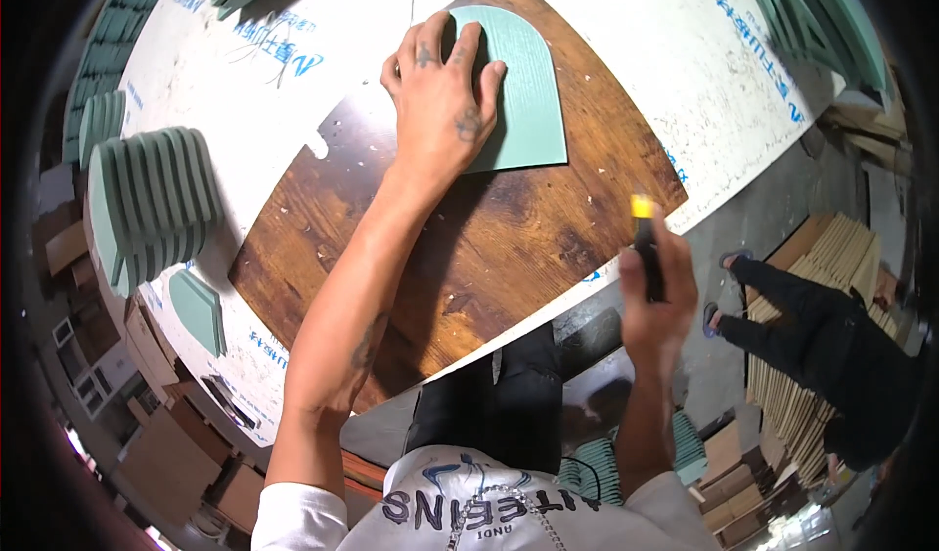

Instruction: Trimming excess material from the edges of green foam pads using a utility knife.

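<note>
A mint-green panel with a rounded far end and a straight near edge lies flat on the dark brown wood-grain board. My left hand rests on the panel's left side, fingers spread and slightly bent, covering part of it. Off the board's right near edge, my right hand is closed round a black tool with a yellow end, which looks like a utility knife. It is slightly blurred, and no blade can be made out. This hand is apart from the panel.
Stacked green panels stand left on the white table, with a smaller green stack nearer me. More green panels stand far right. Beyond the table's right edge, a person in dark clothes is beside stacked tan sheets.
</note>
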`<action>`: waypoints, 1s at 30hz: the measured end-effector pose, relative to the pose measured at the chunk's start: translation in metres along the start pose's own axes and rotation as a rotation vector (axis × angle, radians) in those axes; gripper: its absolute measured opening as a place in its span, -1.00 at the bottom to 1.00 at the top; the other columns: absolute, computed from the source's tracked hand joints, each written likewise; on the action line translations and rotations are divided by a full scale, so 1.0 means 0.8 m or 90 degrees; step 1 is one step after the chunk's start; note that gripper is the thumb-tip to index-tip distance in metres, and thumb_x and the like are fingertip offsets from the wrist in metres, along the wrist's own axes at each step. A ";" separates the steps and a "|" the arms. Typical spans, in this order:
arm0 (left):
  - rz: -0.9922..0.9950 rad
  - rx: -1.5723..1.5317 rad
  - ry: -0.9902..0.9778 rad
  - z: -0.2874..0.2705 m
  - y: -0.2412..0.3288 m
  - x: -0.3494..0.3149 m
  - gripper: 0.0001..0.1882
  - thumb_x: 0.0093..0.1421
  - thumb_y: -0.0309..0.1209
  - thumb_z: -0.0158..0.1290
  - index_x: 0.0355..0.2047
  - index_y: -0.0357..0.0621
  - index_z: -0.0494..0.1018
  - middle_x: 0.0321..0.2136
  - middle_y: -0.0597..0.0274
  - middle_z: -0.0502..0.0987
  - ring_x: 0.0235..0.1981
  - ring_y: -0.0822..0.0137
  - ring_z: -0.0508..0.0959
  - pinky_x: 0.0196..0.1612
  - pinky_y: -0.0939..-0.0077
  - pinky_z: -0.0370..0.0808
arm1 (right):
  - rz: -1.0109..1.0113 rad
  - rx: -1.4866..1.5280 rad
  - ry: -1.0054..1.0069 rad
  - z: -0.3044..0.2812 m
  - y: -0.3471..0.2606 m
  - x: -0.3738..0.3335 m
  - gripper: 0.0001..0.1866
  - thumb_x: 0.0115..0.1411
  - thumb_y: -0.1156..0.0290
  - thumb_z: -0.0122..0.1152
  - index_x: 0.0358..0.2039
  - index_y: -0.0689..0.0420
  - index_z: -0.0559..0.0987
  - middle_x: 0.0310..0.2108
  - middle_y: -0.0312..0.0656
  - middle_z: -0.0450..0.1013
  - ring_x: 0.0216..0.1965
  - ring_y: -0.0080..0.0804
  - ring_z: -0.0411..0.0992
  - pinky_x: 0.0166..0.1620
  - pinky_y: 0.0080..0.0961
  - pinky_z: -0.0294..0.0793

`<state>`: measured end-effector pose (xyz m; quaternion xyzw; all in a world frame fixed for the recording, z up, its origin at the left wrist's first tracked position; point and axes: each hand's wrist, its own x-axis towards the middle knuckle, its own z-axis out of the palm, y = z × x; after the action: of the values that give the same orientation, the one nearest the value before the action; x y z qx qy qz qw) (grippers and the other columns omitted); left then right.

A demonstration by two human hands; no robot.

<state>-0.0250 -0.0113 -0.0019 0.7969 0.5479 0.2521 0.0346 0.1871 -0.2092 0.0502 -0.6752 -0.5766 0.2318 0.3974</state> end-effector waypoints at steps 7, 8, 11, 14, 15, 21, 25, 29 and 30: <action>-0.019 0.117 -0.018 0.019 0.018 -0.008 -0.46 0.41 -0.14 -0.12 0.31 -0.09 0.38 0.31 -0.37 0.24 0.33 -0.33 0.20 0.34 -0.27 0.04 | -0.130 -0.169 -0.015 0.027 0.008 0.006 -0.47 0.09 0.42 0.52 0.09 0.21 0.61 -0.19 -0.18 0.46 -0.25 -0.24 0.50 -0.25 -0.37 0.58; -0.031 0.131 -0.024 0.021 0.016 -0.009 -0.43 0.45 -0.10 -0.19 0.37 -0.02 0.36 0.33 -0.42 0.21 0.35 -0.40 0.18 0.38 -0.29 0.01 | -0.128 -0.203 -0.020 0.027 0.007 0.005 -0.49 0.07 0.40 0.54 0.06 0.19 0.64 -0.19 -0.19 0.46 -0.25 -0.25 0.50 -0.26 -0.38 0.58; -0.038 0.091 -0.019 0.022 0.017 -0.002 -0.44 0.43 -0.14 -0.18 0.34 -0.14 0.33 0.29 -0.54 0.20 0.34 -0.44 0.18 0.38 -0.32 -0.01 | -0.120 -0.254 -0.036 0.022 0.004 0.004 -0.52 0.05 0.36 0.56 0.01 0.16 0.68 -0.18 -0.21 0.47 -0.25 -0.26 0.47 -0.26 -0.39 0.57; -0.057 0.037 -0.028 0.019 0.025 0.009 -0.47 0.42 -0.17 -0.15 0.27 -0.23 0.35 0.23 -0.52 0.27 0.31 -0.39 0.24 0.37 -0.30 0.05 | -0.103 -0.281 -0.042 0.015 0.007 -0.004 -0.53 0.03 0.35 0.57 0.00 0.13 0.70 -0.18 -0.21 0.47 -0.25 -0.25 0.45 -0.27 -0.38 0.56; -0.074 0.020 -0.040 0.017 0.025 0.012 -0.49 0.42 -0.19 -0.14 0.23 -0.27 0.36 0.19 -0.50 0.31 0.29 -0.36 0.27 0.36 -0.28 0.08 | -0.100 -0.288 -0.036 0.014 0.008 -0.005 -0.52 0.03 0.36 0.57 0.00 0.12 0.70 -0.18 -0.21 0.47 -0.26 -0.24 0.44 -0.27 -0.37 0.56; 0.006 0.029 0.038 0.026 0.014 0.011 -0.66 0.34 -0.38 -0.01 0.07 -0.29 0.38 0.02 -0.42 0.34 0.17 -0.29 0.33 0.22 -0.23 0.19 | -0.122 -0.347 -0.035 0.016 0.016 0.004 -0.51 0.00 0.37 0.59 -0.01 0.14 0.70 -0.21 -0.17 0.47 -0.27 -0.25 0.43 -0.28 -0.34 0.55; -0.004 0.041 0.012 0.022 0.011 0.008 -0.59 0.34 -0.43 0.01 0.18 -0.22 0.34 0.10 -0.41 0.35 0.21 -0.28 0.35 0.27 -0.23 0.25 | -0.172 -0.365 -0.035 0.022 0.018 0.018 -0.49 -0.02 0.37 0.60 -0.01 0.15 0.70 -0.21 -0.17 0.47 -0.27 -0.27 0.45 -0.31 -0.38 0.57; 0.000 0.039 0.008 0.019 0.009 0.008 -0.54 0.28 -0.52 0.04 0.19 -0.21 0.32 0.11 -0.41 0.33 0.17 -0.31 0.36 0.24 -0.25 0.29 | -0.171 -0.388 -0.050 0.025 0.021 0.030 -0.48 -0.03 0.37 0.60 0.00 0.14 0.69 -0.22 -0.18 0.46 -0.27 -0.29 0.45 -0.33 -0.42 0.58; 0.009 0.038 0.014 0.017 0.008 0.007 -0.54 0.27 -0.52 0.05 0.18 -0.22 0.33 0.11 -0.42 0.33 0.16 -0.33 0.36 0.22 -0.26 0.30 | -0.192 -0.382 -0.046 0.025 0.023 0.034 -0.48 -0.03 0.37 0.60 0.00 0.14 0.69 -0.22 -0.18 0.46 -0.27 -0.29 0.45 -0.34 -0.43 0.58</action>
<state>-0.0120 -0.0056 -0.0099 0.7985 0.5500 0.2446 0.0029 0.1886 -0.1780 0.0274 -0.6605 -0.7262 0.0143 0.1899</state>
